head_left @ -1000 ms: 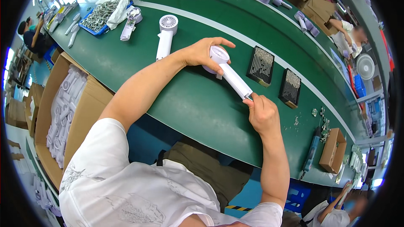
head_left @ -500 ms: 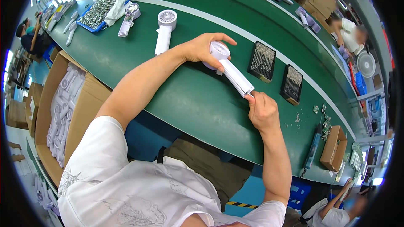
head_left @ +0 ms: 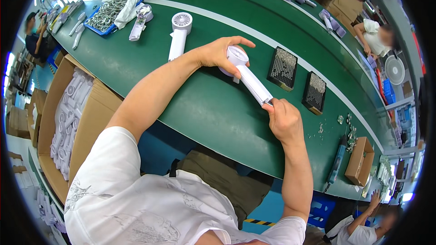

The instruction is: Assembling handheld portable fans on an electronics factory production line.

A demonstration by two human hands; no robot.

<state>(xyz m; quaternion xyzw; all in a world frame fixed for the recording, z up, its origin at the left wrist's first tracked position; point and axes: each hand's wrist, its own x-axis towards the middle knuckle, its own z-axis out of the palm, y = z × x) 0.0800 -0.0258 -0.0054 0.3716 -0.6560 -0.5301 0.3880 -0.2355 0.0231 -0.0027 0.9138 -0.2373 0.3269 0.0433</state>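
My left hand (head_left: 221, 54) is wrapped round the round head of a white and lilac handheld fan (head_left: 255, 85), thumb in front and index finger stretched past it. The fan's handle slants down to the right above the green table. At the handle's lower end my right hand (head_left: 284, 117) is closed in a pinch; the small part at its fingertips is too hidden to name. Beyond my left forearm lies another handheld fan (head_left: 179, 41). An opened fan body (head_left: 139, 25) rests farther left.
Two black trays (head_left: 282, 69) (head_left: 314, 93) of small metal parts stand right of the fan. A blue tray (head_left: 105, 18) holds metal rings. An electric screwdriver (head_left: 336, 159) lies near a small carton (head_left: 360, 161). At left, a large carton (head_left: 100, 109) holds white fan parts. Co-workers sit at the edges.
Both my hands keep nearly the same hold on the fan, with only a slight shift at the handle's end. A co-worker at lower right has moved a raised hand.
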